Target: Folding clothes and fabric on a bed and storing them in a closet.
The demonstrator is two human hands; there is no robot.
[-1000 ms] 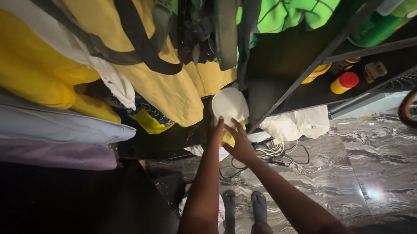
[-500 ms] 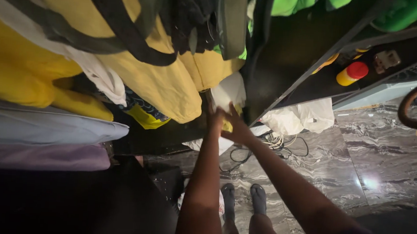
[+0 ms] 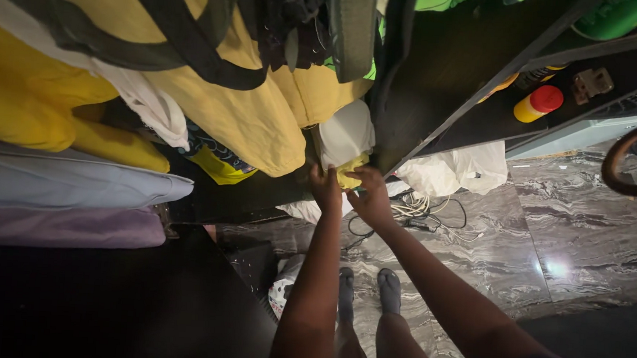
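Head view, hands: the left hand (image 3: 325,187) and the right hand (image 3: 371,197) are reaching side by side into the bottom of an open wardrobe.
Left hand: its fingers are curling closed on the lower left edge of the white and yellow bundle (image 3: 345,145); how firmly it is gripping I cannot tell.
Right hand: it is pinching the yellow lower corner of the same bundle, fingers bent and mostly closed on the cloth.
Bundle: it is sitting low in the wardrobe, just beside the dark wardrobe door edge (image 3: 471,92), below the hanging clothes and touching both hands.
Hanging clothes: a yellow garment (image 3: 241,115) is hanging just left of the bundle, with dark straps (image 3: 193,53) lying across it.
Left side: folded pale blue cloth (image 3: 67,186) and lilac cloth (image 3: 58,226) are lying stacked.
Floor: a white plastic bag (image 3: 455,173) and tangled cables (image 3: 423,211) are lying on the grey marble floor (image 3: 574,209), near the right hand.
Shelf: a yellow bottle with a red cap (image 3: 538,103) is lying at the upper right.
Feet: two dark-socked feet (image 3: 367,289) are standing below the arms.
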